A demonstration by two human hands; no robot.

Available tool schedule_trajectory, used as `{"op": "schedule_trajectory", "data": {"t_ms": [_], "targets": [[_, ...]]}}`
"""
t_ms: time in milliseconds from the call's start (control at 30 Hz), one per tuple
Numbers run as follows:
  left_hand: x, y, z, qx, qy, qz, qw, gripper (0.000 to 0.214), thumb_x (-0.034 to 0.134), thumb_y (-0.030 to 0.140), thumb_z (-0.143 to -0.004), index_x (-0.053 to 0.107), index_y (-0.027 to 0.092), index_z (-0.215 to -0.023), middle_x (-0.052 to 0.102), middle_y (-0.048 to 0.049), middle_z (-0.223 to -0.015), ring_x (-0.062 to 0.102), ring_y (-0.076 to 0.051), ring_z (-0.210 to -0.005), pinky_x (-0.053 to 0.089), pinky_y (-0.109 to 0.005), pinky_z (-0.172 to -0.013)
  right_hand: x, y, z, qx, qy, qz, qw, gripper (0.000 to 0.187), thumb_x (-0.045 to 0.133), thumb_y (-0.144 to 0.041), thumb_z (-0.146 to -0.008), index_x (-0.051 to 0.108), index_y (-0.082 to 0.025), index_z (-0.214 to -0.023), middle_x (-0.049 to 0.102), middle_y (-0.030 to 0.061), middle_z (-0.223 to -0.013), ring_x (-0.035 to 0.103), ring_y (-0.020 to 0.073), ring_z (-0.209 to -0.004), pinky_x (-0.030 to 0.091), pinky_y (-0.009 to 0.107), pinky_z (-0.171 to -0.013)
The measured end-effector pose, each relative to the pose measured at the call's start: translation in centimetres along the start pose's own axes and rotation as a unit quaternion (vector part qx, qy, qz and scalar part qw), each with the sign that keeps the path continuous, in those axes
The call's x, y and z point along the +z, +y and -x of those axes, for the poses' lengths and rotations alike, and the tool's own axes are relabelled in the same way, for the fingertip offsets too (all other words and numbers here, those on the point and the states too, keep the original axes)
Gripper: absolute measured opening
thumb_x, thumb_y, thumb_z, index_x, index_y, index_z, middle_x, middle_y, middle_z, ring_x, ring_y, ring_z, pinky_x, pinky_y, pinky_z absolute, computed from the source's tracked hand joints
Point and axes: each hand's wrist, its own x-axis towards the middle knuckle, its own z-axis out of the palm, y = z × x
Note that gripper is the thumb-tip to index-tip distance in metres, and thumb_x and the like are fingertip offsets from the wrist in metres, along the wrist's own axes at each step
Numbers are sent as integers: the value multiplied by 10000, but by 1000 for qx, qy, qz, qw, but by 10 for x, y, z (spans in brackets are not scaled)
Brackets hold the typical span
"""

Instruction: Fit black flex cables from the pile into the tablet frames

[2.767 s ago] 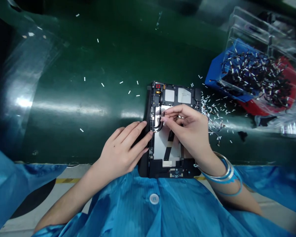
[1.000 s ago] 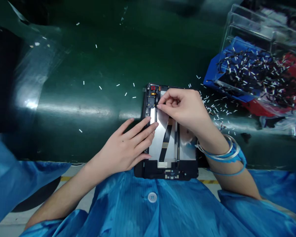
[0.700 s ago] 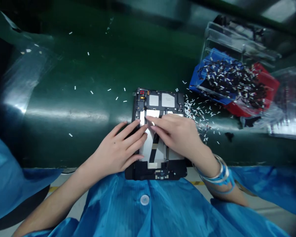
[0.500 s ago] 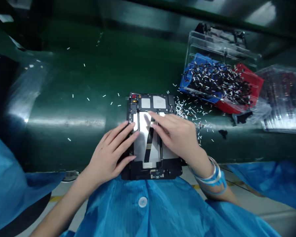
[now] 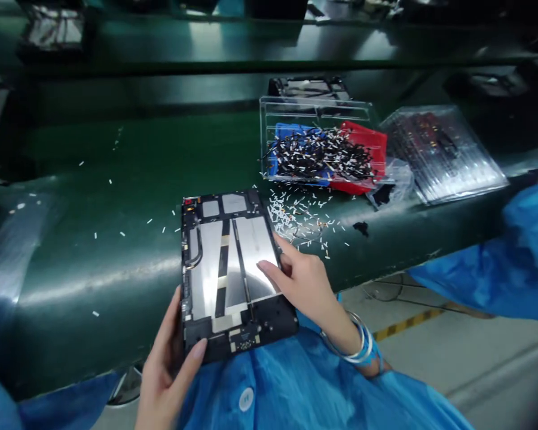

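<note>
An opened tablet (image 5: 260, 239), its silver battery and dark flat cable exposed, is tilted up between my two hands at the front edge of the green bench. My left hand (image 5: 165, 358) grips its lower left corner, thumb on the black front face and fingers along the side and underneath. On the right edge, my right hand (image 5: 302, 275) is closed with the thumb over the battery and the fingers partly hidden behind. Small white strips (image 5: 284, 215) lie scattered just beyond the tablet's right side.
A clear plastic tray (image 5: 265, 134) holds blue and red pieces under a heap of black-and-white cables (image 5: 323, 152). Another tablet body (image 5: 311, 88) sits behind it. Right of it lie stacked clear trays (image 5: 448, 155). A co-worker's blue sleeve (image 5: 529, 233) is at the right.
Both hands have shifted from lying over the tablet's face to gripping its edges. The tablet is now raised and tilted. My view has swung to the right.
</note>
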Motion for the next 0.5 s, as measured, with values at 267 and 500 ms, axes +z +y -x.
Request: {"op": "schedule_trajectory", "data": {"t_ms": [267,500], "targets": [[-22,34,-61,-77,103,158,979,547,710,344,-732,601,409,-1264,593,53,-1328,504,-337,-1274,528,-436,-993,-5,-4,-11,-133,121,-242,954,306,519,-334,-903,677,-205,-1131,618,-34,-648,511,83,-543,434,227,-556],[-9,66,-232,27,199,255,946,601,621,-51,-578,586,130,-1151,618,-20,-1261,604,-244,-1129,570,-480,-901,-45,66,7,-22,324,-59,944,120,612,-246,-839,723,-212,-808,646,-16,-660,517,103,-559,421,248,-539]]}}
